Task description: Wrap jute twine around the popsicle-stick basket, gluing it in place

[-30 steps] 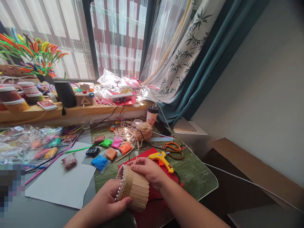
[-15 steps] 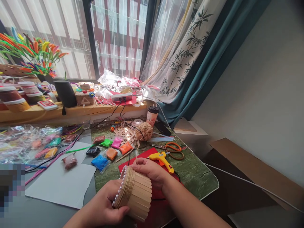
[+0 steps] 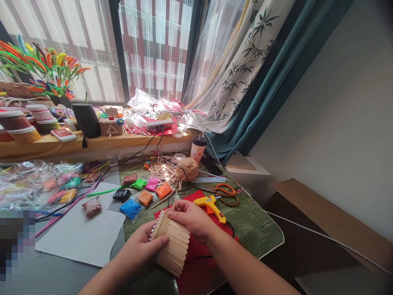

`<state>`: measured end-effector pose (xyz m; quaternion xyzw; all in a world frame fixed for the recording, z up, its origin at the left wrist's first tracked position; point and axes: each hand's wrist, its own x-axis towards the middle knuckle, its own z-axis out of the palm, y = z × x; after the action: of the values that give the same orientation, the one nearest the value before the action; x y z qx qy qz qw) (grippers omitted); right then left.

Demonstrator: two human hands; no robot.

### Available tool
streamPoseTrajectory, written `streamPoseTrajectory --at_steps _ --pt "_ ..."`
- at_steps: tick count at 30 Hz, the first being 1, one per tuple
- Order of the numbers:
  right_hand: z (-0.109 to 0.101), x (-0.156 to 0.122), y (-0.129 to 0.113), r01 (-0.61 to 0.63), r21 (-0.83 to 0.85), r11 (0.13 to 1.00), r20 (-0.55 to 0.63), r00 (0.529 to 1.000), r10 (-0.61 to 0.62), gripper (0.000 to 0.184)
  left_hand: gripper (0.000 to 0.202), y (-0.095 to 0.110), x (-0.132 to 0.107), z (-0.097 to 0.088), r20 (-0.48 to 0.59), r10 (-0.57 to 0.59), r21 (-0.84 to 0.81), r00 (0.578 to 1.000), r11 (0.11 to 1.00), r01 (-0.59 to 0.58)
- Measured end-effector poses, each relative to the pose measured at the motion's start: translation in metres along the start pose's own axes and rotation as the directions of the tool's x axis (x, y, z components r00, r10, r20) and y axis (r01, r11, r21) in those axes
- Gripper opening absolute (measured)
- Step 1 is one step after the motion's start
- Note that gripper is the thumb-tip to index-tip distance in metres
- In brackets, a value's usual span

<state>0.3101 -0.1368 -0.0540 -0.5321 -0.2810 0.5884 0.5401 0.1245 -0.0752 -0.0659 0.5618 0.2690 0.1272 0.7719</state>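
My left hand (image 3: 141,242) is closed around a tilted cup of wooden craft sticks (image 3: 173,250), its thumb lying on the sticks. A row of white beads (image 3: 154,228) edges one end of the cup, and beside it wound twine (image 3: 162,226) forms a band. With closed fingers, my right hand (image 3: 194,220) pinches the twine strand at the cup's upper side, its thumb touching the band. From there the strand runs up toward a ball of twine (image 3: 188,169). A yellow glue gun (image 3: 211,205) lies on red paper (image 3: 199,266) just beyond the right hand.
Orange-handled scissors (image 3: 226,193) lie behind the glue gun. Several packets of coloured clay, one of them blue (image 3: 131,209), are left of the hands near white paper (image 3: 76,241). A lidded cup (image 3: 198,149) stands at the back, and black cables cross the table.
The stick cup has turned and shifted slightly up in my hands. My left thumb has moved up onto the twine's edge, and my right fingers have come closer over the band.
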Motion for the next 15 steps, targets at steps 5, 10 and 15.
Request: streamPoseTrajectory --at_steps 5,10,15 --pt "0.002 0.003 0.005 -0.008 -0.008 1.000 -0.049 0.999 0.008 0.052 0.060 -0.002 -0.002 0.000 -0.049 0.089 0.070 0.995 0.994 -0.085" --pt "0.000 0.003 0.008 0.034 0.050 0.998 -0.084 0.996 -0.030 0.049 0.048 -0.005 -0.005 -0.005 0.007 0.221 0.247 0.975 0.944 -0.216" --pt "0.000 0.001 0.009 -0.003 0.158 0.988 -0.074 0.997 0.015 0.050 0.035 -0.003 -0.010 -0.003 0.121 0.344 0.490 0.931 0.795 -0.357"
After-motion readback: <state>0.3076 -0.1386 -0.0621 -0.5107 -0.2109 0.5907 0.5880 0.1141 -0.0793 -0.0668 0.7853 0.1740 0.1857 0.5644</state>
